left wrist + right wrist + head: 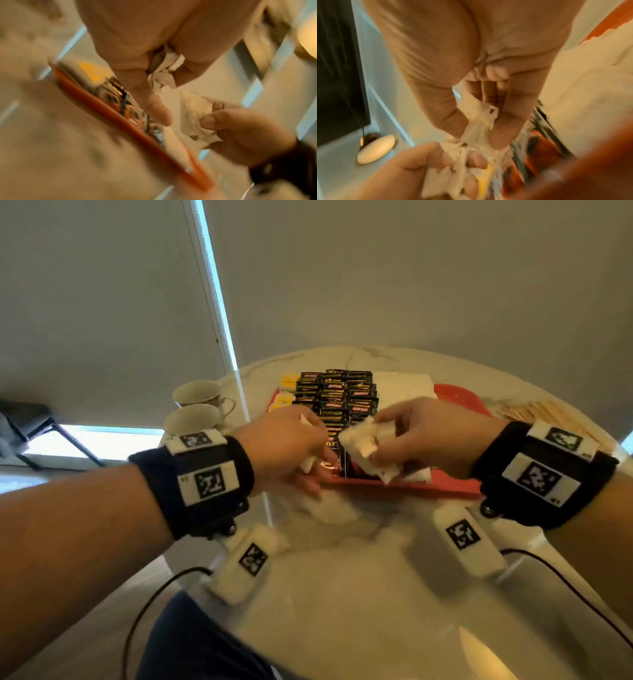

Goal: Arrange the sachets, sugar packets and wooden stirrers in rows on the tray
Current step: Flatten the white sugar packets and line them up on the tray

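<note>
A red tray [411, 486] on the marble table carries rows of black sachets [335, 395], with yellow sachets [287, 381] at its far left. Both hands hover over the tray's near edge. My left hand [291, 440] grips a few white sugar packets [163, 70] in its curled fingers. My right hand [411, 433] pinches a crumpled bunch of white sugar packets [363, 446], close to the left fingers. The same bunch [479, 117] shows between thumb and fingers in the right wrist view. Wooden stirrers [534, 412] lie off the tray at the far right.
Two cups [197, 393] [191, 419] stand left of the tray. A white heap [400, 386] lies on the tray's back right. The table's round edge runs close on the left, and cables hang from both wrists.
</note>
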